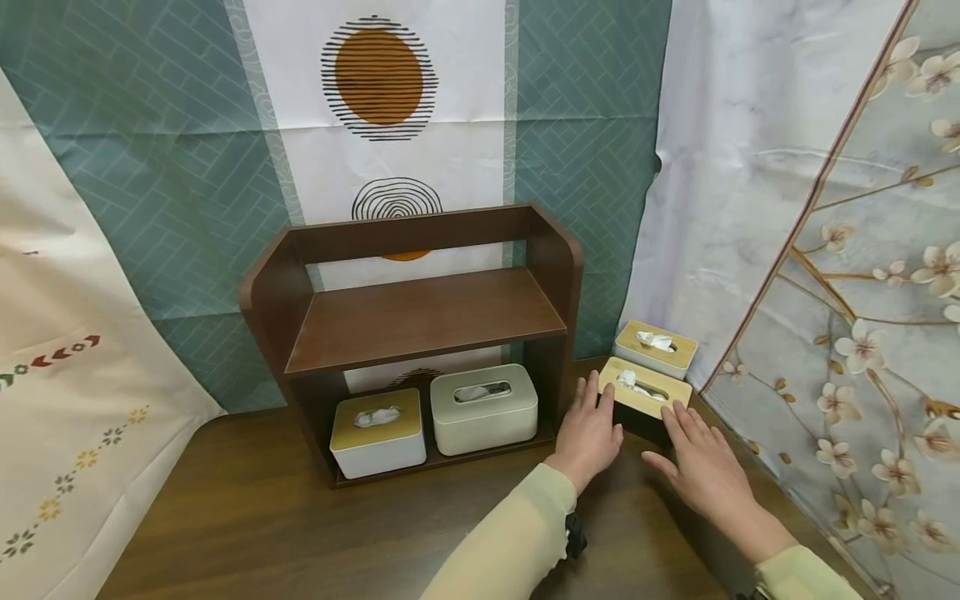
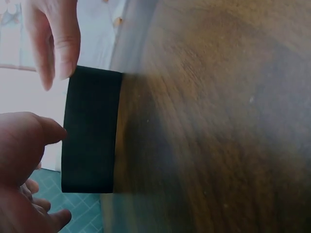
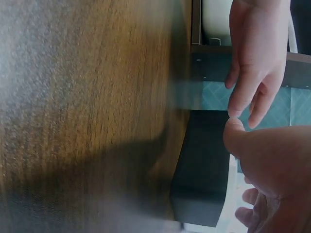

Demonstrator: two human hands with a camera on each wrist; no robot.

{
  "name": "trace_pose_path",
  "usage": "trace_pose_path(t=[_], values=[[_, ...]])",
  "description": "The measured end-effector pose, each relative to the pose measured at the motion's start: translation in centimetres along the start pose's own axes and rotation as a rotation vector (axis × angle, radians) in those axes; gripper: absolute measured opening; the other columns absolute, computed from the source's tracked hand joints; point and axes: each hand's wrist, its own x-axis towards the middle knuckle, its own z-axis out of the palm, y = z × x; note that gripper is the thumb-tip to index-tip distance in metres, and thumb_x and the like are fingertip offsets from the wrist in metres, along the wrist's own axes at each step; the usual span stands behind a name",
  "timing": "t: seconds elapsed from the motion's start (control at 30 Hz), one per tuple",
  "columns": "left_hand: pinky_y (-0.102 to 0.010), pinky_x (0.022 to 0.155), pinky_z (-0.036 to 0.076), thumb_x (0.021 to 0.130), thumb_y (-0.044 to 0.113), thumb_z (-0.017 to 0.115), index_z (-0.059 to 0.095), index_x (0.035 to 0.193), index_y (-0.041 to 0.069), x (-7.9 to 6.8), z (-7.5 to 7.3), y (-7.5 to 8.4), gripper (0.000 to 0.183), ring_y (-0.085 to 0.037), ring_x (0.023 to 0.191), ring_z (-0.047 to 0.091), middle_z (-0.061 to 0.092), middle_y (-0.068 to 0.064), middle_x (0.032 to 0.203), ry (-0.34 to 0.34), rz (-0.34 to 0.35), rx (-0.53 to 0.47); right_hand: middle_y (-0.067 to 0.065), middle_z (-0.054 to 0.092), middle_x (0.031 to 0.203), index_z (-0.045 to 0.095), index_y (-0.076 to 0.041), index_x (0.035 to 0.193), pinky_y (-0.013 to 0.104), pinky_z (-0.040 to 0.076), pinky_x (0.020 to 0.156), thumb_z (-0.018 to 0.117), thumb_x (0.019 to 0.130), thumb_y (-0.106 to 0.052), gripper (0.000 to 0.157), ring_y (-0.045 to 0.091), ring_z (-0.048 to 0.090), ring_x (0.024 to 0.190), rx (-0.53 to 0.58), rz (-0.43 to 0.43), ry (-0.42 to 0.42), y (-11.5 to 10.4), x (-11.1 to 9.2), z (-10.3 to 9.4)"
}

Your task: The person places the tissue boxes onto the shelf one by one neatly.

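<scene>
A black tissue box (image 1: 663, 385) with a light wooden lid and a tuft of white tissue stands on the table at the right. My left hand (image 1: 588, 437) has its straight fingers at the lid's left end. Over the front right corner of the lid lie the outstretched fingers of my right hand (image 1: 705, 467). Neither hand curls round the box. In the left wrist view the black side (image 2: 91, 131) of the box shows, with my left thumb near its upper edge. Directly behind it sits a white tissue box (image 1: 660, 348) with a wooden lid.
Left of the hands stands a dark brown two-tier shelf (image 1: 427, 321). Its lower tier holds a white, wood-lidded tissue box (image 1: 378, 450) and a cream tissue box (image 1: 487, 417). A flowered cloth (image 1: 847, 400) borders the table's right side; a green cloth hangs behind.
</scene>
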Motion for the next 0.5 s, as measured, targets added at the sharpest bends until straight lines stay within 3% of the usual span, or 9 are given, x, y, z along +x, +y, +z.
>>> trace_pose_path(t=[0.23, 0.5], values=[[-0.042, 0.122, 0.045, 0.110, 0.054, 0.065, 0.045, 0.170, 0.021, 0.35, 0.68, 0.14, 0.071, -0.026, 0.167, 0.026, 0.029, -0.005, 0.181, -0.033, 0.007, 0.016, 0.041, 0.035, 0.167, 0.041, 0.012, 0.163, 0.077, 0.032, 0.119, 0.079, 0.102, -0.042, 0.090, 0.062, 0.036, 0.152, 0.003, -0.008, 0.014, 0.34, 0.11, 0.48], [-0.040, 0.125, 0.040, 0.111, 0.053, 0.063, 0.046, 0.170, 0.021, 1.02, 0.63, 0.39, 0.069, -0.028, 0.166, 0.029, 0.033, -0.004, 0.179, -0.035, 0.015, 0.062, 0.039, 0.036, 0.167, 0.043, 0.012, 0.162, 0.078, 0.031, 0.119, 0.079, 0.102, -0.043, 0.089, 0.061, 0.037, 0.152, -0.028, -0.012, 0.009, 0.64, 0.50, 0.88]])
